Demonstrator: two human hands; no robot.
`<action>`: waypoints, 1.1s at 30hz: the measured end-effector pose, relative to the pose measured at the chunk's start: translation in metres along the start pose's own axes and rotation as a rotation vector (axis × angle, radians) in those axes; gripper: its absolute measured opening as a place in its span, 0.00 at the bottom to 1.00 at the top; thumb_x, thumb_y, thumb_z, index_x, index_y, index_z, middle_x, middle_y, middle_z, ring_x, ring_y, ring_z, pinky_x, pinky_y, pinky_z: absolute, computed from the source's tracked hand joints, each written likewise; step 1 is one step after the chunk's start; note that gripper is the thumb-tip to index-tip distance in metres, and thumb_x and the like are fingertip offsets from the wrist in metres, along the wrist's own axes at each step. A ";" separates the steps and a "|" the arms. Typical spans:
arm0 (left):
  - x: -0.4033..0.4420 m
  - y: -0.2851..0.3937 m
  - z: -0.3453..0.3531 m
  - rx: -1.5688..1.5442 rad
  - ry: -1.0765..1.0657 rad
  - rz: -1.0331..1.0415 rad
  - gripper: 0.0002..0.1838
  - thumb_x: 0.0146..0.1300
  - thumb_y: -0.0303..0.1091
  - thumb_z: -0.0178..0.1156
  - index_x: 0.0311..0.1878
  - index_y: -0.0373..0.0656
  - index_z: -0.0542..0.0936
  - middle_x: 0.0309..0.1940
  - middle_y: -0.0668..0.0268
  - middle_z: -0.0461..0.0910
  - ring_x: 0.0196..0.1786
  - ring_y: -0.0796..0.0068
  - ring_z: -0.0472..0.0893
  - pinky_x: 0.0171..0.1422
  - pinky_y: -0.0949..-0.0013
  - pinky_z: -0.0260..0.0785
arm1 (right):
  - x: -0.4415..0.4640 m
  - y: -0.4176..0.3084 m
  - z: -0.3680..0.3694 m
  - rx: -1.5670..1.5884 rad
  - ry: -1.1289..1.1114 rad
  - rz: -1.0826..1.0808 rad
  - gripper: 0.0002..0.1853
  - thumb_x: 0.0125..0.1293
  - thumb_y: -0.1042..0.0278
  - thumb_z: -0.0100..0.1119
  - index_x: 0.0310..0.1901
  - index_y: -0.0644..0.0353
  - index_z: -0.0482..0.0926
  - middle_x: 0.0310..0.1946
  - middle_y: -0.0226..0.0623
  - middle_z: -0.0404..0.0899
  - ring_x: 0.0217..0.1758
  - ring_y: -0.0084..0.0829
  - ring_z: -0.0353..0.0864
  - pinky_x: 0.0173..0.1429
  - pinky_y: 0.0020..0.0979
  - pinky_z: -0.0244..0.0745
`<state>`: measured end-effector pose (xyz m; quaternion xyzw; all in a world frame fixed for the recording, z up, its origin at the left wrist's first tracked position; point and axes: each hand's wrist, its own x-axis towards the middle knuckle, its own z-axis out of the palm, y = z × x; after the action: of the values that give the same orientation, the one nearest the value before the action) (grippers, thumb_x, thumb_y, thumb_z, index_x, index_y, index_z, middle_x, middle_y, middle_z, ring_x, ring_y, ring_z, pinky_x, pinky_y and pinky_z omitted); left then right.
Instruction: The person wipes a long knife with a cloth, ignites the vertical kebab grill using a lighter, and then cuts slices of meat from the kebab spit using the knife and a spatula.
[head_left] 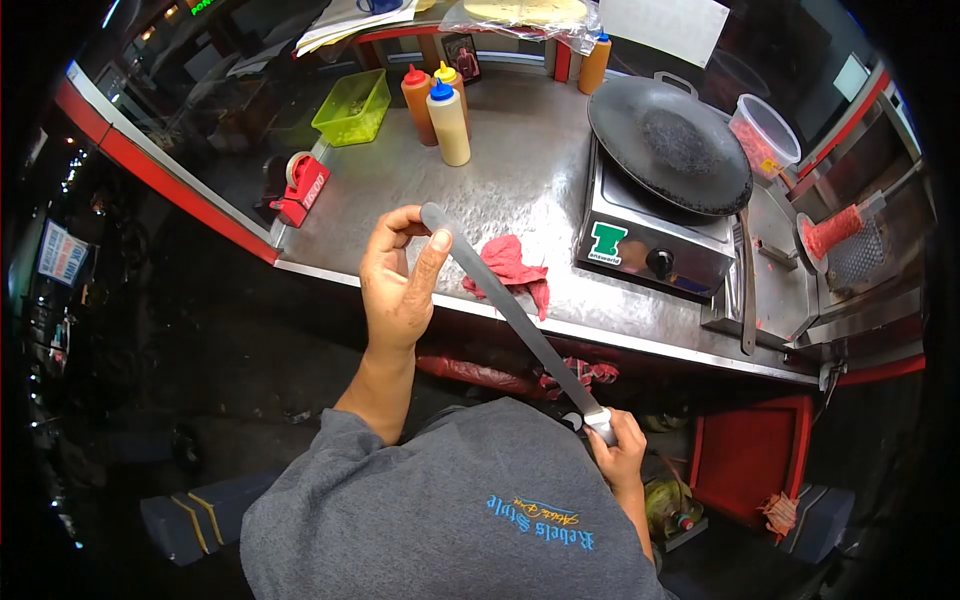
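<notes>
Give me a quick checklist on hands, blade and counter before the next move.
1. Right hand on the handle: ok, wrapped around it.
2. Left hand off the blade: not ok, thumb and finger are at its tip.
3. Red cloth clear of the blade: cannot tell; the blade crosses in front of it in this view, gap unclear.
4. Pan on the stove: ok, sitting on top, no food showing on it.
5. Burner off: cannot tell, hidden under the pan.
6. Three grouped bottles upright: ok.
</notes>
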<state>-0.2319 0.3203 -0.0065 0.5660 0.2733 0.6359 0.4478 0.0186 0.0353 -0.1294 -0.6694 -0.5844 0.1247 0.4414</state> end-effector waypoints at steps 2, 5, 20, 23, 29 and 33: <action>0.000 0.001 -0.001 -0.008 0.006 -0.006 0.15 0.73 0.28 0.71 0.58 0.33 0.81 0.49 0.64 0.84 0.54 0.74 0.81 0.67 0.68 0.72 | -0.001 0.001 0.001 -0.025 0.031 -0.017 0.19 0.55 0.79 0.79 0.49 0.64 0.86 0.42 0.45 0.89 0.42 0.45 0.89 0.47 0.40 0.83; 0.000 0.003 -0.002 -0.018 0.014 0.001 0.15 0.73 0.28 0.71 0.57 0.34 0.81 0.49 0.64 0.83 0.54 0.75 0.80 0.66 0.68 0.72 | -0.003 0.002 0.004 -0.050 0.081 -0.019 0.19 0.55 0.80 0.78 0.49 0.63 0.86 0.43 0.44 0.89 0.43 0.45 0.89 0.48 0.40 0.84; 0.003 0.007 -0.006 -0.037 0.012 0.003 0.12 0.72 0.28 0.72 0.54 0.34 0.84 0.46 0.66 0.85 0.51 0.78 0.82 0.62 0.71 0.73 | -0.006 -0.003 -0.003 0.008 -0.026 0.011 0.20 0.54 0.78 0.80 0.50 0.63 0.86 0.44 0.45 0.90 0.43 0.45 0.90 0.48 0.39 0.84; 0.003 0.007 -0.007 -0.038 0.014 0.003 0.12 0.72 0.27 0.72 0.55 0.35 0.84 0.46 0.66 0.85 0.51 0.78 0.82 0.62 0.71 0.73 | -0.006 -0.003 -0.003 0.014 -0.030 0.019 0.20 0.54 0.78 0.80 0.50 0.64 0.86 0.44 0.46 0.89 0.44 0.45 0.90 0.48 0.39 0.84; 0.003 0.005 -0.009 -0.038 0.004 -0.002 0.12 0.72 0.26 0.72 0.54 0.35 0.84 0.46 0.66 0.86 0.50 0.78 0.82 0.62 0.71 0.73 | -0.004 0.000 -0.003 0.040 -0.028 0.027 0.21 0.55 0.76 0.81 0.51 0.64 0.86 0.44 0.46 0.89 0.44 0.45 0.90 0.49 0.39 0.84; 0.002 0.005 -0.008 -0.035 0.002 -0.011 0.11 0.71 0.25 0.73 0.53 0.35 0.85 0.45 0.66 0.86 0.50 0.77 0.82 0.61 0.70 0.74 | -0.005 0.001 -0.004 0.089 -0.086 0.046 0.21 0.57 0.73 0.81 0.53 0.64 0.86 0.42 0.46 0.89 0.42 0.44 0.90 0.47 0.38 0.84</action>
<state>-0.2412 0.3214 -0.0025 0.5559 0.2658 0.6389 0.4606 0.0204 0.0294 -0.1291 -0.6564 -0.5813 0.1893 0.4420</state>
